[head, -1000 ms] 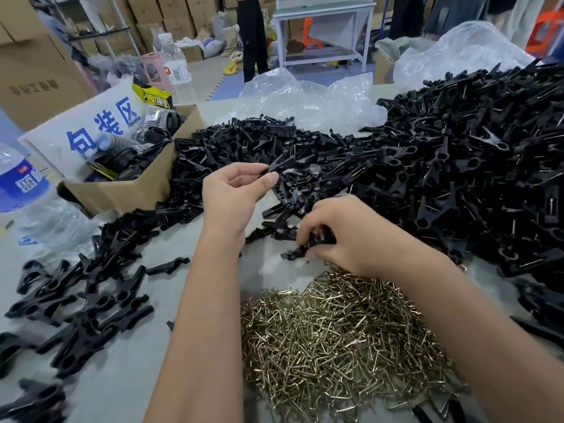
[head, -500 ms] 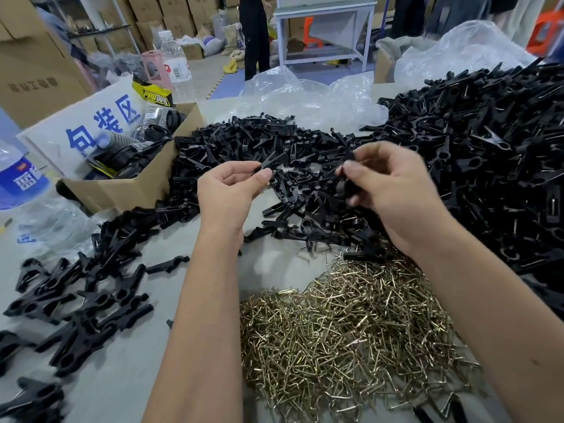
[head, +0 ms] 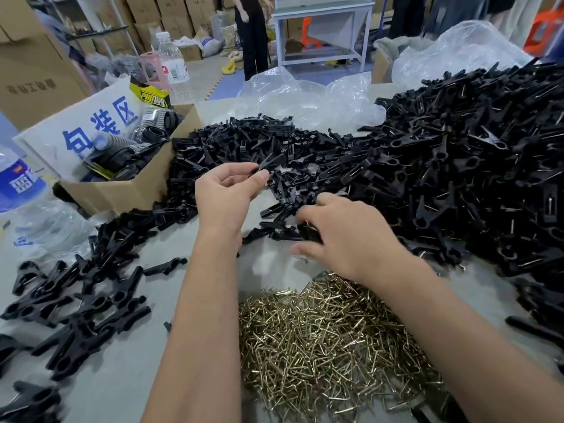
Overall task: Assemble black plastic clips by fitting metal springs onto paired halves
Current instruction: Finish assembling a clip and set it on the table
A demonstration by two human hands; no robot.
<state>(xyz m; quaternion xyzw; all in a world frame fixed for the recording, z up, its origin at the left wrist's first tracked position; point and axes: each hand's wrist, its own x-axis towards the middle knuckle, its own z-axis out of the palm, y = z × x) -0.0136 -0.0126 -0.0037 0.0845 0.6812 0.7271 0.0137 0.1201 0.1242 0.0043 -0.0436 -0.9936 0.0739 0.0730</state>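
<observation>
Dozens of finished clips (head: 82, 303) lie at the frame's lower left on the table (head: 122, 386). At centre, the left hand (head: 227, 193) pinches one black clip half (head: 268, 164) between thumb and forefinger. Right of it, the right hand (head: 351, 236) reaches into the loose halves (head: 457, 178), fingers curled; its grip is blurred. Springs (head: 329, 343) heap below.

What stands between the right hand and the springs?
Nothing visible. The right hand reaches into loose clip halves, and the springs lie just nearer the person, with only bare table between. The left hand pinches one half.
</observation>
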